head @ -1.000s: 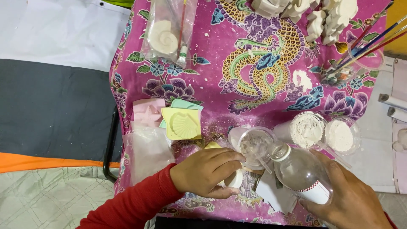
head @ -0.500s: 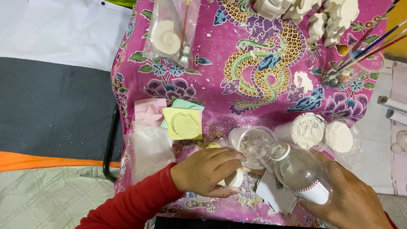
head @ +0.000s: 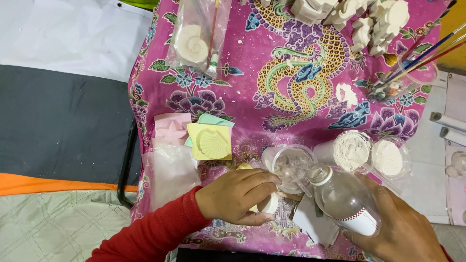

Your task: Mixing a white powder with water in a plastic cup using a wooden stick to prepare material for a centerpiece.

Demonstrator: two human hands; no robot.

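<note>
nothing has shifted: right hand (head: 403, 228) fingers stay clamped on the clear bottle (head: 342, 199), its neck tilted up-left toward the plastic cup (head: 290, 165). left hand (head: 238, 196) fingers grip that cup's base.

Just the one head-worn cam here, looking pretty much straight down from close above the tabletop (head: 301, 73), with the wearer's left hand (head: 238, 196) and right hand (head: 398, 228) poking in from the bottom edge and floor along the left.
</note>
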